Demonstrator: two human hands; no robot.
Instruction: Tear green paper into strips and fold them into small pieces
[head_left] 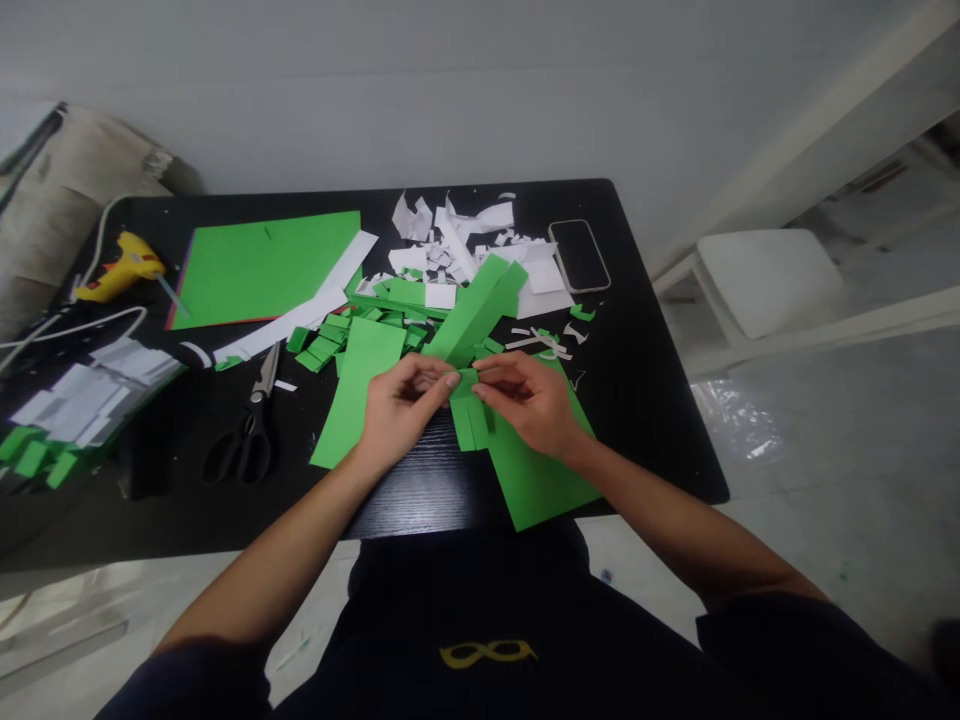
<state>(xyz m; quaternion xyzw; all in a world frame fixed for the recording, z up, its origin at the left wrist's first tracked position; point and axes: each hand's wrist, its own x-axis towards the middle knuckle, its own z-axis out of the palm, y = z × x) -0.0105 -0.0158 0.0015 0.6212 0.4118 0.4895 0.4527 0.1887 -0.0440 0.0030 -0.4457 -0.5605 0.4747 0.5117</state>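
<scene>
Both my hands meet over the middle of a black table [645,400]. My left hand [401,405] and my right hand [525,400] each pinch the top edge of a small green paper piece [469,415], whose lower part is cut into strips. It hangs just above the table between two larger green sheets: one [352,390] under my left hand, another [536,480] under my right wrist. A long folded green strip [480,310] lies just beyond my fingers.
Black scissors [251,430] lie left of my hands. A large green sheet [262,265] and a yellow glue gun [124,265] are at the far left. White and green scraps [450,250] are heaped at the back, beside a phone [579,255]. A white stool [765,275] stands to the right.
</scene>
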